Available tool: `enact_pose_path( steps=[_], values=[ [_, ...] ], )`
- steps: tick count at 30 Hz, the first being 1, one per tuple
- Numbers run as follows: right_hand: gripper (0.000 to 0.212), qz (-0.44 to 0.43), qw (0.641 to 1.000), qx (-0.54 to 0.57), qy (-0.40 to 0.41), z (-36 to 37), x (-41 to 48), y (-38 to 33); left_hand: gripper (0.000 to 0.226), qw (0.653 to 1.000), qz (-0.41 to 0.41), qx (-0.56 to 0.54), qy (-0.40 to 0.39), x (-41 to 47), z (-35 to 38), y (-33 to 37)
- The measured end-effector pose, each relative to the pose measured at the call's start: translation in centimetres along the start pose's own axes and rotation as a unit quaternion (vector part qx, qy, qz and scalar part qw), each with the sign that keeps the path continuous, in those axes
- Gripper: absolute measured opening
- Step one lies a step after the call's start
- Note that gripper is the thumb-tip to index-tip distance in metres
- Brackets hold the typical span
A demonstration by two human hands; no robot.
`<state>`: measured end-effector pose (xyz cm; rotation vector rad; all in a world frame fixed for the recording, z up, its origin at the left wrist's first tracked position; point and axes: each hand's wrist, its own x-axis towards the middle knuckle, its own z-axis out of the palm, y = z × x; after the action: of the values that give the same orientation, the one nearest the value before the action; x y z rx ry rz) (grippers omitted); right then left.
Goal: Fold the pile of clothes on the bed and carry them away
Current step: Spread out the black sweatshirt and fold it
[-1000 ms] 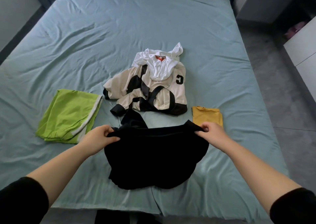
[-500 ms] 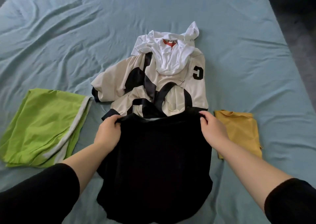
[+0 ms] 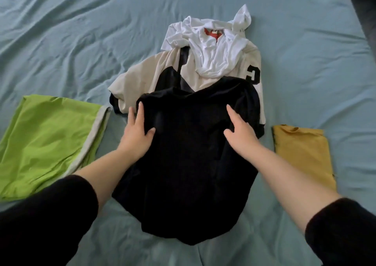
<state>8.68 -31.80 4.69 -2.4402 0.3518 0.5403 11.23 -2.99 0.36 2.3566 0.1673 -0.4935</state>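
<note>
I'm looking down at the bed (image 3: pixel 81 32) and both my hands are lying flat, fingers loose, on the black top (image 3: pixel 189 164): left hand (image 3: pixel 137 132) on its left edge, right hand (image 3: pixel 240 131) near its right. It's sitting mid-bed, overlapping the cream jacket (image 3: pixel 154 76) with a white shirt (image 3: pixel 215 50) on that. Green piece (image 3: pixel 46 135) is lying left, yellow one (image 3: pixel 303 150) right.

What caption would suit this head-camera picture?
Both hands, left and right, spread a black garment on the bed sheet, overlapping the cream-and-black jacket.
</note>
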Motion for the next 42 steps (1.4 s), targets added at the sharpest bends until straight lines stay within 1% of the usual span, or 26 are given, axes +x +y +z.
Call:
enact_pose_path(
  steps=[2,4,6,7,9,12,13,14,16,18,20,22,23,25,26,29,31,33,34,35,36,37,39,40,41,42],
  values=[
    [0.059,-0.011,0.997,0.028,0.070,3.4,-5.2,1.6,0.084,0.995,-0.053,-0.088,0.003,-4.4,1.4,-3.1],
    [0.044,-0.021,0.985,0.087,0.144,7.3,-11.6,2.6,0.083,0.986,-0.087,-0.142,-0.029,-8.9,2.4,-5.3],
    [0.034,-0.058,0.975,0.123,0.174,11.3,-17.5,1.9,0.082,0.990,-0.070,-0.102,-0.062,-12.2,3.2,-6.3],
    [0.035,-0.064,0.973,0.139,0.175,13.4,-19.7,1.3,0.080,0.994,-0.058,-0.063,-0.061,-13.1,3.6,-6.6],
    [0.046,0.000,0.970,0.204,0.131,16.9,-22.3,-0.3,0.069,0.995,-0.085,-0.027,-0.044,-13.5,3.9,-6.4],
    [0.091,0.159,0.945,0.284,0.025,19.8,-21.5,-3.3,0.032,0.985,-0.163,-0.049,-0.036,-13.1,4.4,-5.6],
    [0.097,0.196,0.929,0.312,0.011,20.1,-20.4,-4.2,0.023,0.981,-0.174,-0.075,-0.036,-13.1,4.5,-5.4],
    [0.095,0.231,0.909,0.345,0.020,20.2,-19.2,-4.9,0.016,0.977,-0.177,-0.115,-0.039,-13.3,4.5,-5.1],
    [0.073,0.285,0.866,0.408,0.052,19.8,-17.1,-5.8,0.017,0.970,-0.166,-0.168,-0.060,-14.0,3.6,-5.0],
    [0.043,0.280,0.845,0.451,0.070,19.0,-16.5,-5.6,0.025,0.981,-0.131,-0.119,-0.081,-14.1,2.1,-5.5],
    [0.025,0.249,0.858,0.446,0.058,17.9,-17.2,-4.9,0.027,0.991,-0.076,-0.049,-0.095,-13.5,0.0,-6.1],
    [0.019,0.210,0.879,0.425,0.046,16.6,-18.0,-4.9,0.028,0.993,-0.014,-0.044,-0.108,-12.2,-2.3,-5.9],
    [0.015,0.189,0.889,0.415,0.047,16.0,-18.2,-5.1,0.025,0.992,0.003,-0.067,-0.110,-11.7,-3.4,-5.3],
    [0.004,0.158,0.899,0.404,0.053,14.4,-18.4,-6.1,0.015,0.987,-0.010,-0.135,-0.091,-11.4,-5.3,-3.8],
    [0.009,0.146,0.904,0.400,0.050,13.7,-18.4,-6.7,0.014,0.980,-0.033,-0.182,-0.076,-11.3,-6.0,-3.1],
    [0.033,0.137,0.913,0.384,0.019,11.6,-18.7,-8.4,0.017,0.922,-0.139,-0.356,-0.062,-11.3,-7.9,-1.6],
    [0.042,0.149,0.924,0.352,0.027,10.6,-18.9,-9.6,0.017,0.862,-0.191,-0.464,-0.068,-11.8,-9.0,-0.7],
    [0.030,0.136,0.955,0.250,0.081,10.1,-19.3,-10.4,0.018,0.794,-0.237,-0.555,-0.074,-12.2,-10.0,-0.1],
    [0.027,0.120,0.971,0.166,0.125,10.0,-19.6,-10.8,0.017,0.772,-0.252,-0.578,-0.081,-12.4,-10.5,0.2],
    [0.032,0.083,0.976,0.102,0.175,10.1,-20.1,-11.6,0.017,0.764,-0.257,-0.584,-0.094,-12.6,-10.9,0.4],
    [0.037,0.019,0.972,0.080,0.218,10.2,-20.5,-12.6,0.017,0.771,-0.253,-0.573,-0.112,-12.9,-11.3,0.7],
    [0.043,-0.045,0.971,0.075,0.224,10.5,-20.9,-13.8,0.017,0.789,-0.242,-0.549,-0.133,-13.2,-11.7,1.0],
    [0.060,-0.127,0.975,0.072,0.167,12.0,-21.0,-16.4,0.021,0.825,-0.212,-0.495,-0.173,-13.8,-12.2,1.6],
    [0.066,-0.130,0.978,0.091,0.134,12.7,-20.7,-17.5,0.025,0.835,-0.193,-0.477,-0.195,-14.0,-12.4,1.8],
    [0.065,-0.109,0.977,0.142,0.117,13.2,-20.1,-18.5,0.030,0.841,-0.174,-0.468,-0.207,-14.3,-12.5,1.9],
    [0.055,-0.070,0.965,0.224,0.117,13.3,-19.3,-19.3,0.033,0.850,-0.159,-0.459,-0.201,-14.4,-12.7,1.7]
  ],
)
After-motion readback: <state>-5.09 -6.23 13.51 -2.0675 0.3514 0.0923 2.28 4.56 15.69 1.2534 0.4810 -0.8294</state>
